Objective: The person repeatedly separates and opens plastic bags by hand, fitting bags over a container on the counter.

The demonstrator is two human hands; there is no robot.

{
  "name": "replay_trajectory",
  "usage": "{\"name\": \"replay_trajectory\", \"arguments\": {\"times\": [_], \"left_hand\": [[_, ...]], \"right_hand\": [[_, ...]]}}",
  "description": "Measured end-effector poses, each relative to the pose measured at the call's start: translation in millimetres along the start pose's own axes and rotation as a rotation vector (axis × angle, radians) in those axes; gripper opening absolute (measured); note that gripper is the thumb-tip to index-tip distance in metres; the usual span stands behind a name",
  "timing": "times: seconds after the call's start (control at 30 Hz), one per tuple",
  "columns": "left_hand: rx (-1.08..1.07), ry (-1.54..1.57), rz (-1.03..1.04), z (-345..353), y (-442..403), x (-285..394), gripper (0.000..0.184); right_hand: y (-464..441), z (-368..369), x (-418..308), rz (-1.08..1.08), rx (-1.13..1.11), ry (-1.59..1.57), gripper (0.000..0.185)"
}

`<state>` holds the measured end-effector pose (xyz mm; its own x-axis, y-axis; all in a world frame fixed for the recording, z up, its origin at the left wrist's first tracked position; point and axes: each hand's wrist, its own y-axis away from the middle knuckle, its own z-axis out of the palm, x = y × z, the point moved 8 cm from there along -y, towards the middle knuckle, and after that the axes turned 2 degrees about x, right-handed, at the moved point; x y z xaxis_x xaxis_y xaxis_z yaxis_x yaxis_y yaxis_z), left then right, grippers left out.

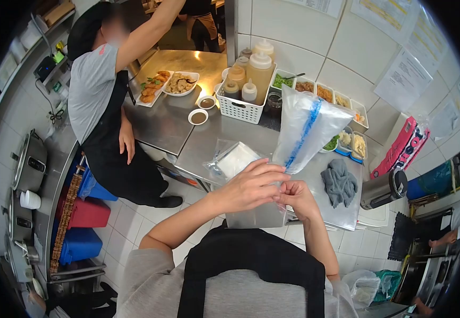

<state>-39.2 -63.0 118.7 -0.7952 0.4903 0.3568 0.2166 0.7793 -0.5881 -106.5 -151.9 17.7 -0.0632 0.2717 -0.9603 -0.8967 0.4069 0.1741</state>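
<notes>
**Clear plastic bag held upright above the counter, both hands at its narrow lower end**

Subject item: a clear plastic bag (289, 119) with a blue stripe (310, 123), standing over the counter (214, 139), wide part uppermost, tapering down toward the hands. Right hand (298, 199): fingers drawn together, thumb against forefinger, pinching the bag's lower end. Left hand (252, 183): fingers extended and nearly straight, lying across the bag's lower end, close against the right hand; whether they grip it cannot be told from this view.

Surroundings: a transparent packet (237, 158) lies on the counter just beyond the left hand. A crumpled grey cloth (339, 182) lies to the right of the bag. A white basket (239, 112) of sauce bottles stands behind, left of the bag. A metal flask (383, 190) is near the counter's right edge. A co-worker (96, 91) in a black apron stands at left, one arm raised, well apart from both hands.
</notes>
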Motion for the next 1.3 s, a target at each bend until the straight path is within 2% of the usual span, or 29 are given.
{"name": "replay_trajectory", "arguments": {"times": [0.1, 0.23, 0.3, 0.37, 0.43, 0.47, 0.53, 0.57, 0.63, 0.67, 0.8, 0.9, 0.97, 1.1, 1.17, 1.2, 1.23, 1.27, 1.3], "left_hand": [[-0.003, 0.019, 0.068, 0, -6, 2, 0.017], [-0.038, 0.023, 0.151, 6, -7, 10, 0.009], [-0.066, -0.005, 0.182, -3, -10, 17, 0.009], [-0.090, -0.031, 0.218, -12, -15, 23, 0.009], [-0.136, -0.129, 0.141, -15, -22, 17, 0.009], [-0.147, -0.140, 0.152, -16, -24, 18, 0.007], [-0.164, -0.145, 0.164, -15, -29, 18, 0.007], [-0.177, -0.156, 0.173, -13, -31, 19, 0.007], [-0.165, -0.179, 0.179, -10, -31, 16, 0.010], [-0.153, -0.205, 0.181, -11, -31, 15, 0.014], [-0.280, -0.194, 0.133, -5, -29, 10, 0.013], [-0.342, -0.176, 0.056, 1, -28, 0, 0.011], [-0.294, -0.215, 0.014, -10, -31, -5, 0.014], [-0.339, -0.267, -0.045, -30, -40, -15, 0.015], [-0.466, 0.002, -0.106, -25, -40, -19, 0.015], [-0.463, 0.001, -0.104, -27, -46, -26, 0.015], [-0.532, 0.279, -0.160, -24, -50, -35, 0.015], [-0.594, 0.560, -0.216, -22, -54, -40, 0.016], [-0.589, 0.559, -0.216, -26, -61, -46, 0.016]], "right_hand": [[9, 1, -4, 0.098, -0.075, -0.195, 0.012], [6, -20, 2, 0.068, 0.001, -0.260, 0.012], [-2, -56, 15, 0.040, 0.092, -0.116, 0.015], [7, -57, -7, 0.019, 0.118, -0.019, 0.017], [26, -44, -65, -0.319, 0.189, 0.169, 0.029], [35, -39, -81, -0.318, 0.196, 0.171, 0.029], [62, -5, -126, -0.699, 0.128, 0.759, 0.040], [65, 2, -127, -0.698, 0.134, 0.762, 0.040], [60, 29, -108, -0.516, 0.060, 0.964, 0.043], [59, 29, -102, -0.516, 0.133, 1.041, 0.035], [53, 15, -90, -0.513, 0.072, 1.026, 0.034], [59, 13, -107, -0.640, 0.003, 0.892, 0.032], [57, -1, -102, -0.329, -0.011, 0.700, 0.032], [54, -17, -119, -0.367, 0.025, 0.945, 0.027], [54, -20, -125, -0.497, -0.110, 1.021, 0.022], [53, -25, -132, -0.548, -0.162, 0.996, 0.015], [51, -35, -137, -0.549, -0.163, 0.999, 0.015], [47, -51, -141, -0.473, -0.138, 0.724, 0.013], [41, -64, -145, -0.393, -0.114, 0.450, 0.014]]}}
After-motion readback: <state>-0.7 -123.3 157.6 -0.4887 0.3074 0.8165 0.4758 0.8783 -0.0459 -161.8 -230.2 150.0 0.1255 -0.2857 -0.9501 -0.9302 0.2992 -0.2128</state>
